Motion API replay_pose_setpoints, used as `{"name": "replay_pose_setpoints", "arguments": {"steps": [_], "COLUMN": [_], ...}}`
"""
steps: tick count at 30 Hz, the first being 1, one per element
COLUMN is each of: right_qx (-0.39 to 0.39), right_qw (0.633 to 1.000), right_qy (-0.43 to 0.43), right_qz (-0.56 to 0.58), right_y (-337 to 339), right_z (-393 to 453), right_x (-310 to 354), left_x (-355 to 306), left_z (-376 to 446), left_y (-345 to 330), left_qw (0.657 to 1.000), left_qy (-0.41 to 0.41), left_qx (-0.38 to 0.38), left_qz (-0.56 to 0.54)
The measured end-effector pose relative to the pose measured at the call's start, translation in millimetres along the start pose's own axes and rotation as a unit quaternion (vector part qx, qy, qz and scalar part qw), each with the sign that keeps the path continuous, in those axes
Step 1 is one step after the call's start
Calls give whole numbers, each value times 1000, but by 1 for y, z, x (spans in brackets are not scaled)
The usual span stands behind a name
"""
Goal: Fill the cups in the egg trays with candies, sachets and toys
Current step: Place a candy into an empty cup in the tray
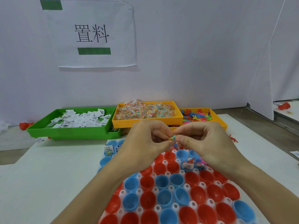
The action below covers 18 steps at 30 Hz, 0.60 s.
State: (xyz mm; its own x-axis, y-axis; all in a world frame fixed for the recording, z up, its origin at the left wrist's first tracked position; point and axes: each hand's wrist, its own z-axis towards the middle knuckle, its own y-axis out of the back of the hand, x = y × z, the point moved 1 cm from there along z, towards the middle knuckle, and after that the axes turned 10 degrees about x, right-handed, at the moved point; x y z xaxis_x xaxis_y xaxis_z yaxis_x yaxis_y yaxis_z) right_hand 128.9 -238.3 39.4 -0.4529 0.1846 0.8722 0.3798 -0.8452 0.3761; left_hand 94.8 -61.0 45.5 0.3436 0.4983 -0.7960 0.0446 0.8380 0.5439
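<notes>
- We pinch a small clear packet of multicoloured candy beads [172, 137] between the fingers of our left hand [145, 139] and right hand [203, 141], above the white egg tray of red and blue plastic cups [163, 189].
- Filling is under way, we judge; next, an empty cup just below the fingers needs this packet lowered in.

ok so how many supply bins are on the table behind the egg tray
3. The green bin of white sachets sits left, the yellow bin of candy packets stands in the middle, and another yellow bin of plastic toys lies right, partly behind it. The hands may hide more.
</notes>
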Motion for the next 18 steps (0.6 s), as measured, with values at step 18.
{"name": "replay_pose_setpoints", "arguments": {"steps": [18], "right_qx": [127], "right_qw": [952], "right_qy": [76], "right_qz": [-270], "right_y": [-8], "right_z": [-2], "right_x": [-6], "left_x": [12], "left_z": [0], "left_y": [37], "left_qw": [999], "left_qy": [-2], "left_qx": [25], "left_qz": [45]}}
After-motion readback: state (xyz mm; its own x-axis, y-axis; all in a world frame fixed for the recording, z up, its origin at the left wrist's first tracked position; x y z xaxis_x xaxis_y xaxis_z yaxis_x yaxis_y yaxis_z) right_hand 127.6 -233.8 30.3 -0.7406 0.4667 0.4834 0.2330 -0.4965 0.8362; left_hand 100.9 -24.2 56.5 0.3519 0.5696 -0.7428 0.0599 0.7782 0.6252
